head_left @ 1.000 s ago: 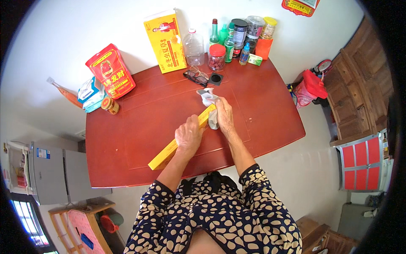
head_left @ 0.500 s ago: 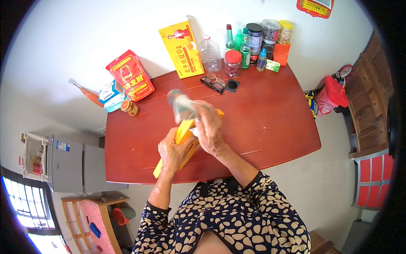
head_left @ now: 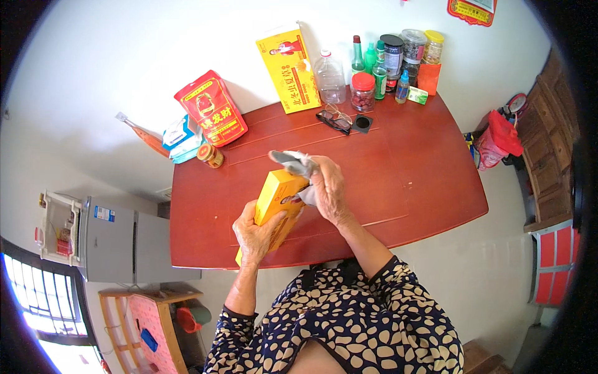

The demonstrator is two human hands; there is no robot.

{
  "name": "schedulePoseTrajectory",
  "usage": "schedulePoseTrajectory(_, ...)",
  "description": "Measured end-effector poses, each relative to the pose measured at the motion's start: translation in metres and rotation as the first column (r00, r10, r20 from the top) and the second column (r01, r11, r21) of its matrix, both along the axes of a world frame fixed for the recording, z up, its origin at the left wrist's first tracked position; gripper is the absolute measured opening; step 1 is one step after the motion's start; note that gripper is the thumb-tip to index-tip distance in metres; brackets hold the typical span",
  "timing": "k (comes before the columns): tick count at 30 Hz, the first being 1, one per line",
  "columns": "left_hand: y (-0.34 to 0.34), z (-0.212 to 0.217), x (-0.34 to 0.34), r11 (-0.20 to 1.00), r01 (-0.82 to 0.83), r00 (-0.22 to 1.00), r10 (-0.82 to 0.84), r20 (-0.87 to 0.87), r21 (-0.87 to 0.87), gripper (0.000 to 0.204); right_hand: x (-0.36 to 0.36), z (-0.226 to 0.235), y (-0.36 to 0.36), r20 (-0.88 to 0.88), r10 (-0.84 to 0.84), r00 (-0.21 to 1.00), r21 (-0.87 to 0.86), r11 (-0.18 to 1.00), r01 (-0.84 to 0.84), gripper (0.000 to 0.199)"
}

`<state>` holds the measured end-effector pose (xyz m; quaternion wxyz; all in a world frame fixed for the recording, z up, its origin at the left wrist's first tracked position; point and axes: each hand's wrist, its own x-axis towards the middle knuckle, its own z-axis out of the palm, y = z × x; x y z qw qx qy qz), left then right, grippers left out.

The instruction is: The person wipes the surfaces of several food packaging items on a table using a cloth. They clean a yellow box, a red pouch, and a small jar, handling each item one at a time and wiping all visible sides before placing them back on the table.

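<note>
A long, flat yellow box (head_left: 272, 194) stands tilted over the near left part of the red-brown table. My left hand (head_left: 255, 234) is closed around its near side, thumb across the printed face. Just beyond and right of it, my right hand (head_left: 330, 187) grips a grey cloth (head_left: 298, 163). One end of the cloth flops out above the box's upper end, and another fold hangs below my fingers against the box's right edge. My right fingertips are partly hidden in the cloth.
On the table (head_left: 398, 168), glasses (head_left: 336, 119) and a dark square (head_left: 362, 123) lie before a red-lidded jar (head_left: 362, 92), a clear jug (head_left: 330, 78) and several bottles. Another yellow box (head_left: 289, 68) leans on the wall. A red bag (head_left: 212, 109), wipes packs (head_left: 182, 140) and a small jar (head_left: 210, 156) stand at left.
The yellow box has turned so more of its broad face shows. The cloth, blurred before, has dropped lower and folded over in my right hand. The whole view has shifted slightly.
</note>
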<state>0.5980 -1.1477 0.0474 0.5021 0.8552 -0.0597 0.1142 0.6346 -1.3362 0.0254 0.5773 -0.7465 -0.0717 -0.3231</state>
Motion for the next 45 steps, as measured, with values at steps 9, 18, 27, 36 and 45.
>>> schedulePoseTrajectory(9, 0.016, 0.007, -0.003, 1.000, -0.007, 1.000, 0.007, 0.025, 0.017, 0.034, -0.015, 0.055, 0.056, 0.303, -0.023, 0.953, -0.158, 0.985, 0.074, 0.023)
schedulePoseTrajectory(18, 0.031, 0.017, 0.005, 0.900, -0.006, 0.996, -0.033, -0.083, -0.435, 0.025, 0.042, 0.018, 0.047, -0.046, 0.171, 0.984, 0.576, 0.810, -0.114, 0.037)
schedulePoseTrajectory(27, 0.063, -0.017, 0.035, 0.476, -0.104, 0.959, -0.183, -0.215, -0.873, 0.030, -0.024, 0.004, 0.069, 0.014, 0.462, 0.887, 0.226, 0.863, -0.453, 0.040)
schedulePoseTrajectory(36, 0.058, -0.027, 0.034, 0.352, -0.098, 0.928, -0.306, -0.214, -0.931, 0.030, -0.021, 0.034, 0.065, 0.067, 0.484, 0.872, 0.214, 0.847, -0.486, 0.041)
schedulePoseTrajectory(45, 0.053, -0.045, 0.029, 0.332, -0.119, 0.897, -0.368, -0.245, -0.936, 0.047, 0.047, 0.065, 0.075, -0.043, 0.603, 0.797, 0.592, 0.658, -0.466, 0.042)
